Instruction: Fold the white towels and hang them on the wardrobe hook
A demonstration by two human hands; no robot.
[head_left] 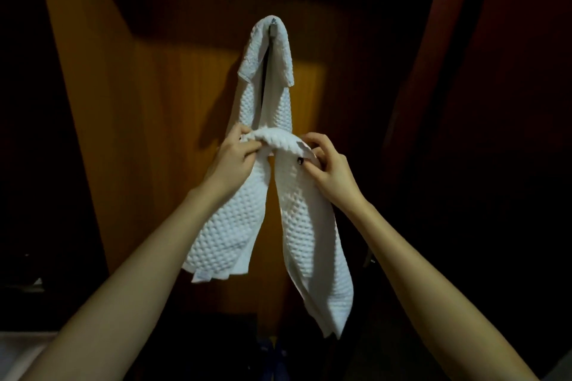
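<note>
Towel (pixel 272 77): white, waffle-textured, draped over the hook (pixel 273 28) on the wooden wardrobe door (pixel 161 96); two tails hanging down either side, left tail ending higher than the right.
Band (pixel 278 141): a rolled or twisted strip of white cloth lying across both tails about halfway down; whether part of the same towel or a second one, cannot tell.
Left hand (pixel 236 156): closed in a pinch on the left end of the band, fingers curled over the cloth, touching the left tail.
Right hand (pixel 325 164): pinching the right end of the band between thumb and fingertips, pressed against the right tail; dark polish on one nail.
Step in hand: likely cinching or tucking the band around the hanging tails, so shaping a towel already on the hook rather than folding.
Progress: hanging apparently done for this towel; tidy finish not yet reached, tails uneven and spread apart.
Next move calls for: drawing both ends snug without dragging the cloth off the hook, then tucking the loose end behind the band so it holds.
Risk: a downward tug could slide the towel off the small hook.
Writing and labels: a small pale tag near the right end of the band, nothing readable; no brand visible anywhere.
Surroundings: dim, dark reddish panels to either side.
</note>
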